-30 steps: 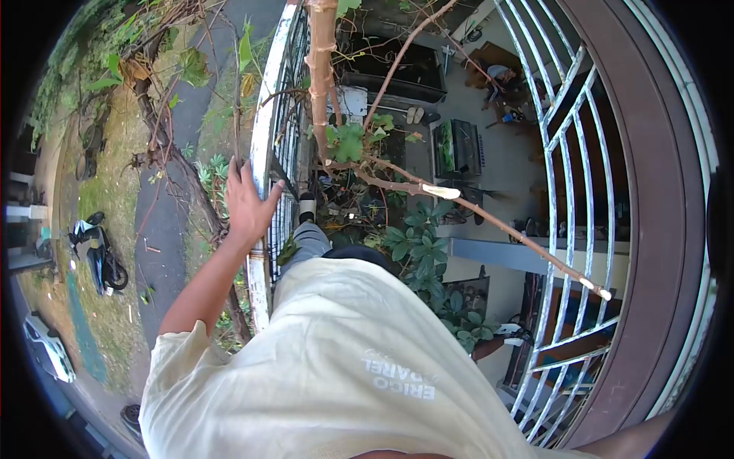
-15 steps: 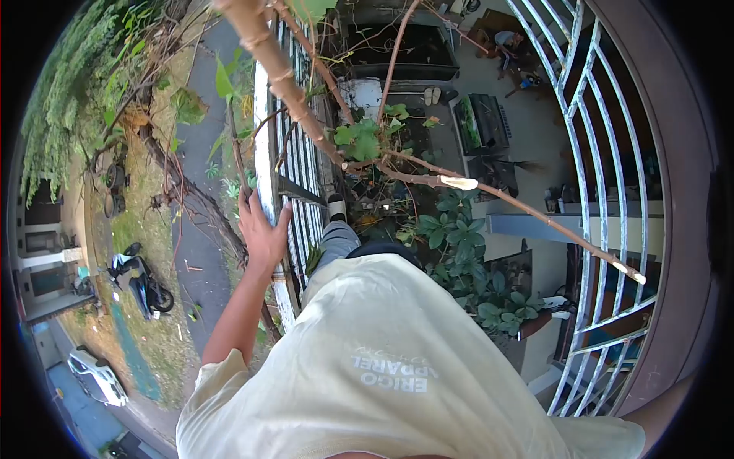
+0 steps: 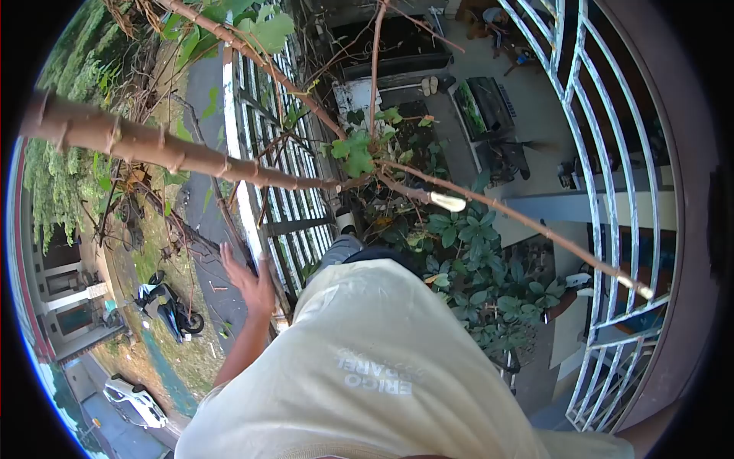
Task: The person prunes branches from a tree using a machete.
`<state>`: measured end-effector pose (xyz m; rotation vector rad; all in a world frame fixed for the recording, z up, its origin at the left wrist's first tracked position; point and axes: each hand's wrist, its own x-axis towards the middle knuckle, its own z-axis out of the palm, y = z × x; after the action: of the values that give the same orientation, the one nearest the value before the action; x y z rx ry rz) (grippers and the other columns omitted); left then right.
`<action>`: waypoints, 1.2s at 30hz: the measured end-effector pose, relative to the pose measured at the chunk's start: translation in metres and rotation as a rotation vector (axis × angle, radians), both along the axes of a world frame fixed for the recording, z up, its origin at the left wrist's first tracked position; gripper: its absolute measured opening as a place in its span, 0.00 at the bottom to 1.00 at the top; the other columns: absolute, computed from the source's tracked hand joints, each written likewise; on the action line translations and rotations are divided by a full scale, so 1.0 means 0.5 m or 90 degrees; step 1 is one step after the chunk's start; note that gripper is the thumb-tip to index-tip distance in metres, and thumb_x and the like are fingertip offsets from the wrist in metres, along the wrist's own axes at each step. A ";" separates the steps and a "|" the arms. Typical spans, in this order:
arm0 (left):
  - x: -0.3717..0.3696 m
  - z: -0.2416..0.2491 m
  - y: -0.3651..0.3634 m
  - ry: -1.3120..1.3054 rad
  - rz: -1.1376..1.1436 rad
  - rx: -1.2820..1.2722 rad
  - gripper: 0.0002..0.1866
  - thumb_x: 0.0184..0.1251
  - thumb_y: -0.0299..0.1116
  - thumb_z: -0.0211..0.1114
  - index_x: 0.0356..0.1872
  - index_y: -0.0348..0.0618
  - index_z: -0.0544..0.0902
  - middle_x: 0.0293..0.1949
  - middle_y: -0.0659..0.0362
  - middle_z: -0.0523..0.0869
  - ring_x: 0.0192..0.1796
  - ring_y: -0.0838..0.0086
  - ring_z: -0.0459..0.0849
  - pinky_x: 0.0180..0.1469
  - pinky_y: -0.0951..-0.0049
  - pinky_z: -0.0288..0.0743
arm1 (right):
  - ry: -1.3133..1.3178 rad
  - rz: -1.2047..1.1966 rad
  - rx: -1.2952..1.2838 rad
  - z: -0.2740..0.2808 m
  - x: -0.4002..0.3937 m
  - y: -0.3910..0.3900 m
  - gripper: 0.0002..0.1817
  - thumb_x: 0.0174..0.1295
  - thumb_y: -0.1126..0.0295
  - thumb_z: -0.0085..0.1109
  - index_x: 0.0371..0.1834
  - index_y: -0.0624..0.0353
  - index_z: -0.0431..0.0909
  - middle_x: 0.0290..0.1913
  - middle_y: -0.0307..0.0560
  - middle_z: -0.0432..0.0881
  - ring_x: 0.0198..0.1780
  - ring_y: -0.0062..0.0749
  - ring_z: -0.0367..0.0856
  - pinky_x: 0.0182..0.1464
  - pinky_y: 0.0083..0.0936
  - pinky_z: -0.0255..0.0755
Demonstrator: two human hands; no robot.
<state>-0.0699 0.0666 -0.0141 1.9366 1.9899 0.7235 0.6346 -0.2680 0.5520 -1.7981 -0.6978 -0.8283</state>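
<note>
My left hand [image 3: 251, 284] is beside the white metal railing [image 3: 243, 164], fingers stretched out and thumb apart. Whether its palm presses on the rail cannot be made out. Just beyond the fingertips runs a thin dark stem [image 3: 223, 208]. A thick, knobbly brown branch [image 3: 176, 150] crosses above the rail, close to the camera. It ends in a fork, where a short stub [image 3: 447, 201] has a pale cut face and a longer thin branch [image 3: 520, 222] reaches right to another cut tip. My right hand is out of view; only part of the right arm [image 3: 650, 430] shows at the lower right.
A white window grille [image 3: 604, 153] stands on the right. Far below are a leafy shrub [image 3: 489, 268], a fish tank [image 3: 478, 107] and a pair of sandals [image 3: 430, 86]. Left of the railing, a motorcycle [image 3: 172, 310] and a white car [image 3: 134, 402] stand at ground level.
The view has shifted and turned, so the thick branch now slants further left. My left hand appears lower, its fingers straighter and less over the rail.
</note>
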 end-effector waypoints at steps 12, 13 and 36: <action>0.109 0.293 0.622 -0.490 -0.258 0.000 0.24 0.89 0.44 0.53 0.71 0.37 0.77 0.67 0.49 0.83 0.68 0.65 0.83 0.71 0.62 0.76 | 0.000 0.089 0.097 -0.064 0.099 0.205 0.38 0.74 0.28 0.37 0.62 0.53 0.67 0.51 0.56 0.76 0.50 0.50 0.78 0.50 0.54 0.76; 0.123 0.297 0.688 -0.530 -0.243 -0.062 0.26 0.87 0.46 0.55 0.73 0.36 0.76 0.69 0.47 0.82 0.71 0.63 0.81 0.73 0.61 0.74 | -0.004 0.085 0.103 -0.065 0.097 0.205 0.38 0.74 0.28 0.37 0.62 0.53 0.67 0.51 0.56 0.76 0.50 0.49 0.78 0.50 0.54 0.76; 0.256 0.112 1.197 -0.601 -0.018 -0.164 0.45 0.68 0.62 0.73 0.75 0.40 0.70 0.70 0.51 0.75 0.65 0.64 0.78 0.67 0.61 0.70 | -0.067 -0.222 0.105 -0.019 -0.198 -0.199 0.38 0.73 0.26 0.37 0.58 0.52 0.70 0.47 0.54 0.77 0.47 0.47 0.79 0.47 0.52 0.76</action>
<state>0.0584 0.6652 0.0421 1.1268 1.3611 1.0486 0.5355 -0.3674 0.5427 -1.7586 -0.3718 -1.1833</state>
